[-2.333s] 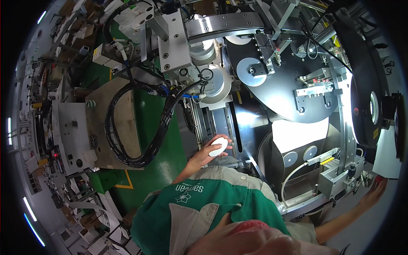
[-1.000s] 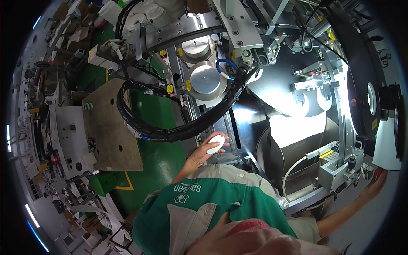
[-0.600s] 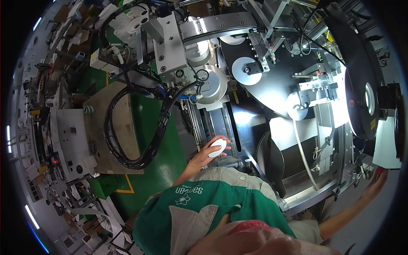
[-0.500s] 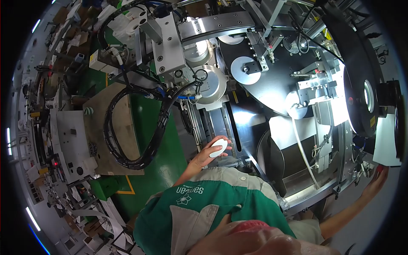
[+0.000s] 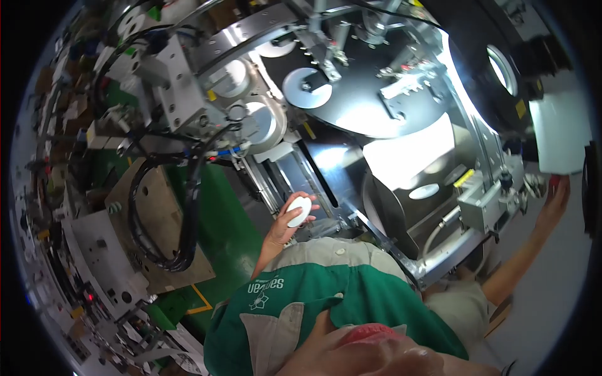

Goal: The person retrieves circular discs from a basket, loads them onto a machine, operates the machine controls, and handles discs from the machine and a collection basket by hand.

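Note:
My left hand [image 5: 290, 219] is in front of my chest, its fingers and thumb closed around a white round disc [image 5: 300, 212]. My right hand [image 5: 554, 199] reaches far to the right, fingers stretched to a small red part [image 5: 554, 180] below a white panel [image 5: 560, 141]. Nothing is visibly held in it. Ahead is a machine with a large black plate [image 5: 357, 113], which has a pale disc [image 5: 307, 88] near its left edge. Another white disc [image 5: 424, 191] lies at the lower right, beside a dark curved guard [image 5: 384, 207].
Round metal cups [image 5: 259, 125] stand left of the black plate, beside a metal arm block [image 5: 179, 84]. Thick black cables [image 5: 188, 213] loop over the left side. A pneumatic unit [image 5: 483, 203] with a white hose is at the right. A large black ring [image 5: 483, 69] stands above it.
The whole view has turned and shifted. The arm with the white hose has swung back to the right, and a white disc now shows at the lower right. My left hand still holds its disc.

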Demonstrator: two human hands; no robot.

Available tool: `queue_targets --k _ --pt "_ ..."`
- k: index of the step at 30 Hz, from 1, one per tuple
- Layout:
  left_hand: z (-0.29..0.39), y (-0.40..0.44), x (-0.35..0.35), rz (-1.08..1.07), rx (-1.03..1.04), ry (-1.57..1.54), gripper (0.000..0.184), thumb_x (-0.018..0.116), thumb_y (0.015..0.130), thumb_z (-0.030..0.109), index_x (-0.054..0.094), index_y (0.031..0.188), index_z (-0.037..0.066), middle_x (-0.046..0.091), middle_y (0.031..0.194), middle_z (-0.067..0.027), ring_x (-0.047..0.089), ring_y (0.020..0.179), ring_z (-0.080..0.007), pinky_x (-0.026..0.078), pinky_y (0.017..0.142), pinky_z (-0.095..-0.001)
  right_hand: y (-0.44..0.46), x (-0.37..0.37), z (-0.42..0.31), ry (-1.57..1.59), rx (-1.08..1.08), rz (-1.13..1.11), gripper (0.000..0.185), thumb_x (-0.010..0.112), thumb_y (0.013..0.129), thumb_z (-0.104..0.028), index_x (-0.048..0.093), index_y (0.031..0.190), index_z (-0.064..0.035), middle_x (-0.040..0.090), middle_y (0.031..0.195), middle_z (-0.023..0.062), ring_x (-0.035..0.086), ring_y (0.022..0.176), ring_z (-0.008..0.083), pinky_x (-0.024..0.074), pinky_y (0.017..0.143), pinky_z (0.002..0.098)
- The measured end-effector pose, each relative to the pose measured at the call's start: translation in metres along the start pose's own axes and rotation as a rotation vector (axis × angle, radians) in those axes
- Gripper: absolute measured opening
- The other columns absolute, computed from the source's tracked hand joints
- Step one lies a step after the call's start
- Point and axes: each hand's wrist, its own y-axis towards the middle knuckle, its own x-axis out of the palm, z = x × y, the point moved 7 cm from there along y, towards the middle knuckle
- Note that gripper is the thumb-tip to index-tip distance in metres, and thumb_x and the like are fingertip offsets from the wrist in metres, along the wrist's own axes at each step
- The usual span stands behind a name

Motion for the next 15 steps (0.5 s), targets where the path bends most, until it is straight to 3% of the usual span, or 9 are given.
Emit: queue_targets --k 6,10,11,15 --pt "-0.001 0.001 0.004 -0.008 0.02 -0.004 0.045 0.061 0.086 0.02 0.045 0.126 0.009 0.049 0.128 -0.0148 0.052 0.118 -0.031 0.05 0.088 -0.0392 -0.014 0.018 -0.021 0.098 0.009 0.03 0.047 0.06 0.094 -0.027 0.05 0.128 0.0028 0.052 0.129 0.0105 0.052 0.118 0.0206 0.0403 0.104 0.037" --pt "0.001 0.0 0.007 0.007 0.015 0.014 0.047 0.06 0.085 0.021 0.042 0.127 0.009 0.047 0.129 -0.0153 0.049 0.12 -0.0307 0.048 0.091 -0.0395 -0.025 0.031 -0.044 -0.06 -0.046 -0.001 0.046 0.055 0.097 -0.026 0.049 0.13 0.0038 0.049 0.132 0.0117 0.05 0.122 0.0231 0.0427 0.103 0.0368" --pt "0.002 -0.001 0.009 0.011 0.017 0.025 0.046 0.059 0.086 0.021 0.042 0.127 0.01 0.046 0.13 -0.0156 0.049 0.12 -0.0307 0.048 0.091 -0.0395 -0.028 0.033 -0.045 -0.03 0.027 0.066 0.044 0.054 0.097 -0.026 0.05 0.131 0.0017 0.047 0.134 0.0121 0.049 0.123 0.0232 0.0422 0.103 0.0372" --pt "-0.002 0.001 0.006 -0.016 0.012 0.023 0.046 0.058 0.086 0.02 0.042 0.128 0.01 0.044 0.131 -0.0164 0.047 0.122 -0.0313 0.048 0.091 -0.0402 -0.021 0.028 -0.035 0.035 -0.011 0.016 0.042 0.055 0.096 -0.025 0.051 0.129 0.001 0.052 0.129 0.0099 0.052 0.118 0.0196 0.0433 0.101 0.0344"
